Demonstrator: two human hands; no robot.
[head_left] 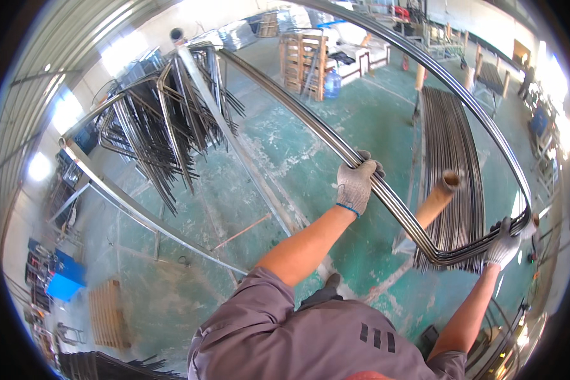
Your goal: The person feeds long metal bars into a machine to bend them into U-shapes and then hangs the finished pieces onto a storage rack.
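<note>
A bundle of several bent metal tubes (pixel 399 213) is held up in front of me, its two long legs running away from me and its bent end near my right side. My left hand (pixel 354 185), in a pale knit glove with a blue cuff edge, is closed around the left leg. At the right bend, my right hand (pixel 504 246), gloved alike, grips the same bundle. Beneath and beyond the bundle, a layer of dark tubes (pixel 451 145) lies side by side on a rack. A brown round post (pixel 438 199) stands between the bundle's legs.
On the left, many bent tubes (pixel 149 136) hang from a metal frame (pixel 225 123) with long rails. Wooden pallets (pixel 303 63) and a blue water jug (pixel 332 84) stand farther back. A blue bin (pixel 64 277) and a slatted wooden pallet (pixel 108 313) are at lower left.
</note>
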